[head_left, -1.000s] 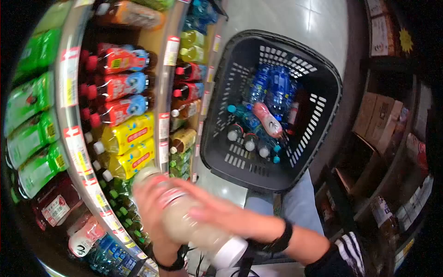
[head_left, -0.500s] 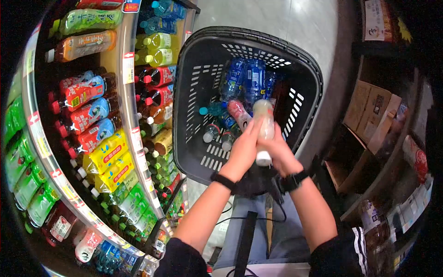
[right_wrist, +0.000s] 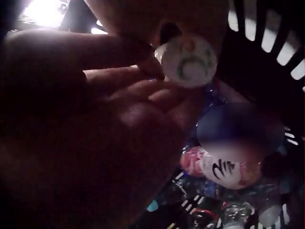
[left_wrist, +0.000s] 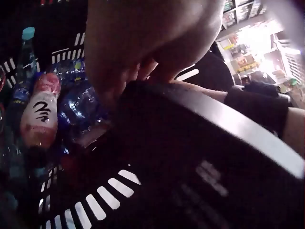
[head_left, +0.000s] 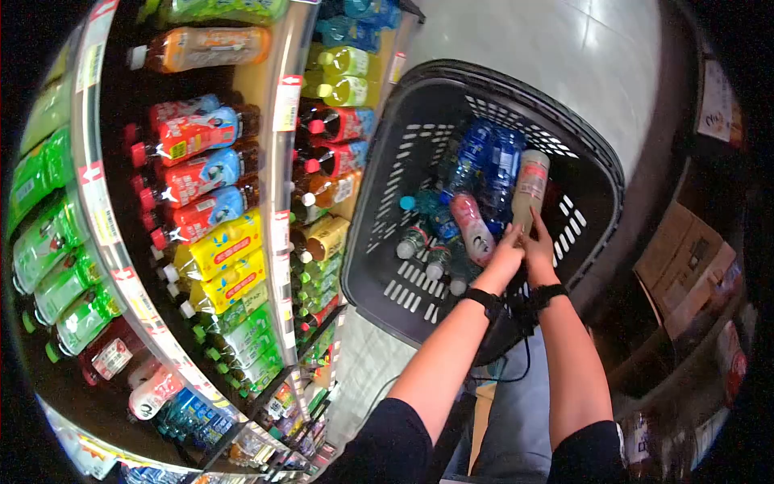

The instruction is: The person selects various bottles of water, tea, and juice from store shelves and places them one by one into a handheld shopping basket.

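Observation:
A plastic bottle (head_left: pixel 532 184) of pale, cloudy drink with a red-lettered label lies along the inner right side of the dark shopping basket (head_left: pixel 617 189). Both hands are at its near end, down inside the basket. My left hand (head_left: pixel 505 256) grips it from the left; my right hand (head_left: pixel 538 244) holds it from the right. Its white cap (right_wrist: pixel 188 62) shows between the hands in the right wrist view. Left of it lie a pink bottle (head_left: pixel 472 226), blue-labelled bottles (head_left: pixel 506 157) and several clear bottles (head_left: pixel 413 242).
A shelf (head_left: pixel 284 161) of drinks runs along the left, with red-labelled bottles (head_left: pixel 201 177) and yellow packs (head_left: pixel 230 250). On the right stand dark shelving and an opened cardboard box (head_left: pixel 685 262). The basket's rim surrounds both forearms' reach.
The pale bottle went from beside the shelf, in both hands, over the basket and then down into its right side. Both hands moved right and lower with it.

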Tool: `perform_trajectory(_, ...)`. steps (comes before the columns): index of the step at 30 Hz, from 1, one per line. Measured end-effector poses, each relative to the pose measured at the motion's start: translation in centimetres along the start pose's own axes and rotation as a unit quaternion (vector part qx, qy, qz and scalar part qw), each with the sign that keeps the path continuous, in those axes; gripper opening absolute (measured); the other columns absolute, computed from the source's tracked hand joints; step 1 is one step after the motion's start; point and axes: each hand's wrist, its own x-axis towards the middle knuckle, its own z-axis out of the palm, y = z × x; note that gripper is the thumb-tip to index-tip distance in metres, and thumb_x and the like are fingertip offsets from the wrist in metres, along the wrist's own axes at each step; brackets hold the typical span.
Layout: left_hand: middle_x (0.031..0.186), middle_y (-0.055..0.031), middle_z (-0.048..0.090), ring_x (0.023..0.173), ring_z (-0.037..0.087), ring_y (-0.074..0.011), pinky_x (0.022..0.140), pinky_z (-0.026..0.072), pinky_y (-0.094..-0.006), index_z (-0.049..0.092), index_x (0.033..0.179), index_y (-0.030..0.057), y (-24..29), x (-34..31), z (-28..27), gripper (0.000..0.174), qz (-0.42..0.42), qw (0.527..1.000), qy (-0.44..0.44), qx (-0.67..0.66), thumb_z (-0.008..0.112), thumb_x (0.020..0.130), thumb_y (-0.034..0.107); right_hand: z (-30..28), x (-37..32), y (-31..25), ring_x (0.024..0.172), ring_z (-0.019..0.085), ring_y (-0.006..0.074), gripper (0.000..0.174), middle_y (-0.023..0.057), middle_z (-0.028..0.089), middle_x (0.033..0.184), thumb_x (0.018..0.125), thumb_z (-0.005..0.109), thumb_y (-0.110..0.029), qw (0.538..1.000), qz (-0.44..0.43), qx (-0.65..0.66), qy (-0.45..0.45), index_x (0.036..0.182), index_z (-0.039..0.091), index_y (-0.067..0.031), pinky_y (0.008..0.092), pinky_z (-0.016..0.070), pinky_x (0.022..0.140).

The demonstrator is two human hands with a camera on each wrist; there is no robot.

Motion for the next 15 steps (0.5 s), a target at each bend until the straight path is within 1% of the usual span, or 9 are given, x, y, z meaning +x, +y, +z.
perform_trajectory(2,0.138,-0.0183,0.032,0.129,0.029,-0.0264,0.105,0.0221,-0.0311,0.038,0.13,0.0013,-1.3,-0.4,0.2,0.056,0.027,0.999,0.025,0.007,0.045,0.075,0.002,0.2,-0.5,-0.6,0.092,0.055,0.0159,0.044,0.0108,0.057,0.111,0.079,0.054,-0.002,0.991,0.12,0.016,-0.049,0.123,0.049,-0.0002,0.0241,0.0418,0.084)
perform_trajectory(3,0.134,-0.0185,0.039,0.125,0.036,-0.0269,0.103,0.0263,-0.0322,0.04,0.129,0.0023,-3.0,0.0,0.1,0.053,0.055,0.998,0.019,0.013,0.044,0.076,0.003,0.1,-0.2,1.0,0.096,0.054,0.0151,0.039,0.0098,0.058,0.109,0.081,0.053,-0.004,0.992,0.105,0.009,-0.077,0.119,0.053,0.0005,0.0237,0.0415,0.084)
perform_trajectory(5,0.121,-0.0188,0.052,0.112,0.049,-0.0263,0.095,0.0363,-0.035,0.045,0.125,0.0052,-0.6,-2.1,-0.4,0.047,0.03,0.997,0.004,0.07,0.044,0.078,0.003,0.0,0.0,3.6,0.092,0.054,0.0144,0.038,0.0052,0.059,0.106,0.081,0.053,-0.006,0.996,0.048,-0.026,-0.071,0.119,0.054,-0.0012,0.024,0.0417,0.082)
perform_trajectory(7,0.112,-0.0215,0.056,0.104,0.054,-0.0298,0.088,0.0412,-0.0378,0.047,0.121,0.0065,-3.0,-2.2,-1.3,0.043,0.103,0.988,0.013,0.114,0.044,0.078,0.004,0.2,-0.7,1.9,0.083,0.055,0.014,0.039,0.0068,0.059,0.102,0.078,0.05,-0.003,0.985,0.121,-0.062,-0.106,0.116,0.054,-0.0025,0.0232,0.0438,0.071)
perform_trajectory(8,0.106,-0.0232,0.057,0.1,0.055,-0.0323,0.086,0.042,-0.0379,0.048,0.12,0.0046,-1.3,-3.5,-2.7,0.04,0.055,0.984,0.012,0.167,0.043,0.08,0.004,-0.4,1.1,6.9,0.071,0.052,0.0099,0.037,0.0039,0.059,0.093,0.079,0.05,-0.004,0.991,0.089,0.019,-0.096,0.115,0.055,-0.0041,0.0213,0.0416,0.06)
perform_trajectory(9,0.101,-0.0248,0.059,0.097,0.057,-0.0348,0.085,0.0428,-0.0379,0.048,0.119,0.0026,0.8,-5.0,-3.5,0.038,0.003,0.976,0.011,0.216,0.042,0.081,0.005,0.1,-0.1,4.2,0.068,0.052,0.0097,0.035,0.0029,0.059,0.092,0.081,0.05,-0.006,0.987,0.12,0.047,-0.094,0.115,0.054,-0.0042,0.0216,0.0419,0.059)
perform_trajectory(11,0.095,-0.0255,0.059,0.093,0.057,-0.0372,0.081,0.044,-0.0407,0.048,0.117,0.0028,0.6,-5.6,-5.8,0.037,0.052,0.985,0.022,0.164,0.044,0.081,0.006,-0.2,0.4,5.1,0.067,0.051,0.0094,0.036,0.0031,0.058,0.09,0.084,0.048,-0.008,0.98,0.149,0.07,-0.113,0.119,0.05,-0.0035,0.0216,0.0411,0.058)
perform_trajectory(12,0.094,-0.024,0.06,0.093,0.058,-0.0357,0.081,0.044,-0.0405,0.048,0.116,0.0017,-0.8,-5.6,-6.4,0.036,0.104,0.97,0.085,0.205,0.045,0.08,0.004,-0.1,0.4,5.9,0.066,0.05,0.008,0.039,0.0036,0.057,0.089,0.083,0.045,-0.005,0.979,0.147,0.1,-0.098,0.122,0.048,-0.0031,0.0217,0.0399,0.057)
perform_trajectory(15,0.098,-0.0196,0.06,0.095,0.058,-0.0329,0.081,0.0447,-0.0381,0.05,0.111,0.0017,0.5,-6.5,-9.5,0.031,0.111,0.983,0.091,0.117,0.047,0.081,0.004,-0.8,1.4,8.7,0.073,0.052,0.0111,0.041,0.0062,0.058,0.094,0.08,0.044,-0.003,0.98,0.121,0.045,-0.151,0.121,0.048,0.0002,0.0235,0.0418,0.062)
